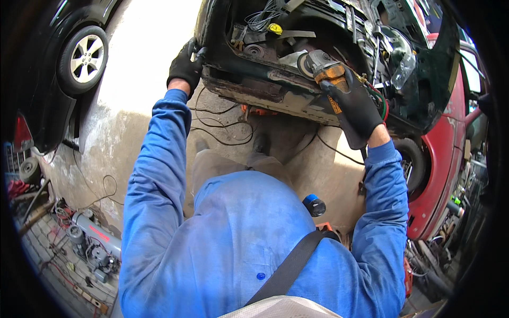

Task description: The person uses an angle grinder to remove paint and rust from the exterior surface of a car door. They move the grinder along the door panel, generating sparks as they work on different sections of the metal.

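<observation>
My right hand (360, 103), in a black glove, is wrapped round an orange and grey angle grinder (333, 74). The grinder's disc (305, 64) is beside the upper edge of a dark, stripped car body (238, 79), its rim worn and rusty; I cannot tell if they touch. At the left corner of that body my left hand (185, 64), also gloved in black, closes on the edge, fingers partly hidden. Inside the body lie a yellow tape measure (274, 28), a coil of grey wire (262, 20) and a flat metal strip (297, 34).
Black cables (233, 142) loop over the concrete floor below the car body. A blue-topped can (314, 205) is near my right side. A black car (37, 69) stands left, a red one (442, 159) right. A grey compressor (98, 236) is at lower left.
</observation>
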Motion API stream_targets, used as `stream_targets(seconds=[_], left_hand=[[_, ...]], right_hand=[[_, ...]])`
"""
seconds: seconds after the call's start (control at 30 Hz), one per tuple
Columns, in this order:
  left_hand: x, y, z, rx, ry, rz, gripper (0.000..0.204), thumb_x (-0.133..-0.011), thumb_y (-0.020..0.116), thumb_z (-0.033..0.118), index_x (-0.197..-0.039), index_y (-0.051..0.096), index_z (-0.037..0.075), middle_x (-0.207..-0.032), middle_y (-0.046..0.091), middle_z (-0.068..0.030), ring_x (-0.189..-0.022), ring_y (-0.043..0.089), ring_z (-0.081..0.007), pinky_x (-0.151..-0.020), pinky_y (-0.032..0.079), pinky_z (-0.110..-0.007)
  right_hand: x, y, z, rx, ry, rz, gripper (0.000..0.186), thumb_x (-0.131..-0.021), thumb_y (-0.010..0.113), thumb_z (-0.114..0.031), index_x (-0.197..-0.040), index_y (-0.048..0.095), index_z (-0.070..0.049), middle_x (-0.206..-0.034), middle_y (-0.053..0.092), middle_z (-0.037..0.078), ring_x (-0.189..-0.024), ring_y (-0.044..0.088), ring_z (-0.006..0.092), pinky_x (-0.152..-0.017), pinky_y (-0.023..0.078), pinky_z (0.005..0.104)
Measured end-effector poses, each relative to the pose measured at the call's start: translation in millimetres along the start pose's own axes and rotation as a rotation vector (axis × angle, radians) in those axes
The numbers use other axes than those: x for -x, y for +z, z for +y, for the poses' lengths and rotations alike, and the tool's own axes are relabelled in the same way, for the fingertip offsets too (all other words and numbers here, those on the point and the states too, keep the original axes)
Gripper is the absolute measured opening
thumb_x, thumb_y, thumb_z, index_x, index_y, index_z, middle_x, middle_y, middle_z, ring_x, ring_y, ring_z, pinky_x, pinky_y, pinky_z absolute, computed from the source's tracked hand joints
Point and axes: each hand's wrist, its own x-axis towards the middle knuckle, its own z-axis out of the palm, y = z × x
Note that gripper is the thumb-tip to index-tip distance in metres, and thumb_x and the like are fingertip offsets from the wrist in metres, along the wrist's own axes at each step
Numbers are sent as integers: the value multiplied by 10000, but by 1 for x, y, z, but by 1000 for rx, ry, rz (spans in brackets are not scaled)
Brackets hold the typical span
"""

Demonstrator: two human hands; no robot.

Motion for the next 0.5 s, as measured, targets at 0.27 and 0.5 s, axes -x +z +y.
stream_targets(seconds=[0.27, 0.5], left_hand=[[-4, -6, -4, -38, -106, -81, 606, -1054, 687, 512, -1589, 606, 237, -1545, 658, -111, -1404, 632, -380, -1184, 506, -466], [-1, 1, -10, -20, -92, -20, 572, -1065, 686, 509, -1571, 627, 249, -1478, 710, -106, -1360, 674, -362, -1130, 540, -445]], right_hand=[[-45, -1, 1, -75, 88, -246, 782, -999, 737, -577, -1542, 567, -41, -1476, 660, 235, -1374, 638, 371, -1167, 472, 444], [-82, 39, -40, -250, -47, -336, 597, -1025, 756, -435, -1460, 637, -44, -1352, 721, 127, -1240, 673, 220, -1105, 505, 377]])
